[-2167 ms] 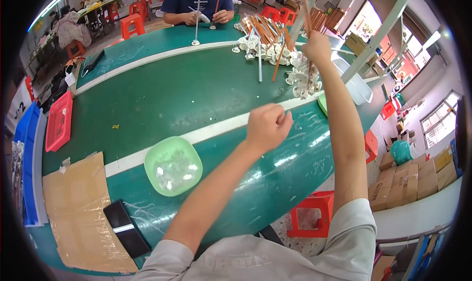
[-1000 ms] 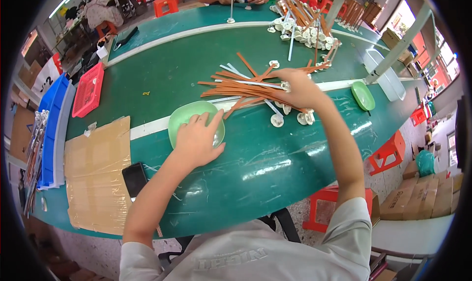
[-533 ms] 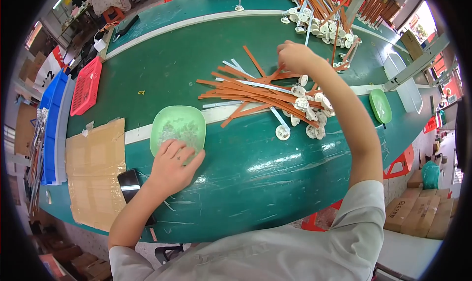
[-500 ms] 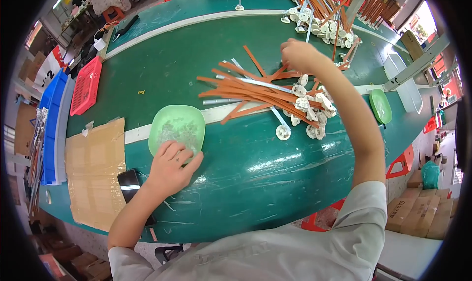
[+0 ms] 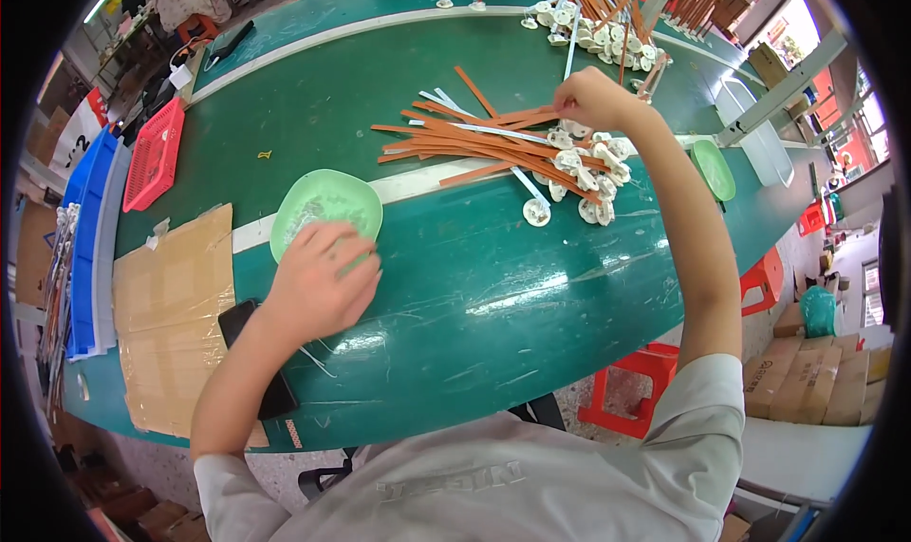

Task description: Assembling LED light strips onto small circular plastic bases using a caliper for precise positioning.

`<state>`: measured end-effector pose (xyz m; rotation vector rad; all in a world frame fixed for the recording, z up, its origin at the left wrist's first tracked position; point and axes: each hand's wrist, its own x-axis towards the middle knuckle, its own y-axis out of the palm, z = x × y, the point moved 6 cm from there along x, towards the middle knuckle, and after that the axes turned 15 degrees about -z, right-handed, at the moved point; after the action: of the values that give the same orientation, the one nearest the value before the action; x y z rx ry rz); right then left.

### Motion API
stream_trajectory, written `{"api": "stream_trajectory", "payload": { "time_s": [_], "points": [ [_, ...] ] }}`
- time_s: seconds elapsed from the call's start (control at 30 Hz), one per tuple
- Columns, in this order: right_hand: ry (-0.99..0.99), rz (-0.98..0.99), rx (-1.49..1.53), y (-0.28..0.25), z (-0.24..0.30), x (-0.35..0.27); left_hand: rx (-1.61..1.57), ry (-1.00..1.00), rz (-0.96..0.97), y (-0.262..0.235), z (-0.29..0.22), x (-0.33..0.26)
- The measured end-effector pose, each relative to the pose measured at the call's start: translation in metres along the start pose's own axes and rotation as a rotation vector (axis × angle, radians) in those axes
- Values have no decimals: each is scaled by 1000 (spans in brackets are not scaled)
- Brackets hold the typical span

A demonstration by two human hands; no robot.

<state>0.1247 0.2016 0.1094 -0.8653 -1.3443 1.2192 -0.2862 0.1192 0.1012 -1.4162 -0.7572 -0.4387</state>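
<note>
Left of centre, the left hand (image 5: 327, 281) curls, blurred, over the bowl's (image 5: 368, 198) near rim; whether it holds anything, I cannot tell. Farther, upper right of centre, the right hand (image 5: 593, 102) pinches a strip (image 5: 531, 118) on the pile (image 5: 451, 143); gentle handling should spare crossed neighbours.

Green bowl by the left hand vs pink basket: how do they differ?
Shape: the green bowl is a rounded square; the pink basket is a long rectangle.
Walls: the bowl's look solid; the basket's are perforated.
Hands: the left hand is over the bowl's near edge; neither hand is at the basket.
Shared: both are open-topped, on the green table.
</note>
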Motion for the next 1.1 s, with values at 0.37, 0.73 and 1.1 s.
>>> {"api": "stream_trajectory", "payload": {
  "time_s": [0.37, 0.73, 1.1],
  "points": [
    [20, 121, -193, -5, 21, -16, -12, 97, 277, 125, 51, 97],
    [123, 181, -81, 34, 6, -14, -72, -63, 227, 52, 31, 53],
    [210, -396, 76, -90, -52, -98, -65, -237, 84, -66, -6, 3]
  ]
}}
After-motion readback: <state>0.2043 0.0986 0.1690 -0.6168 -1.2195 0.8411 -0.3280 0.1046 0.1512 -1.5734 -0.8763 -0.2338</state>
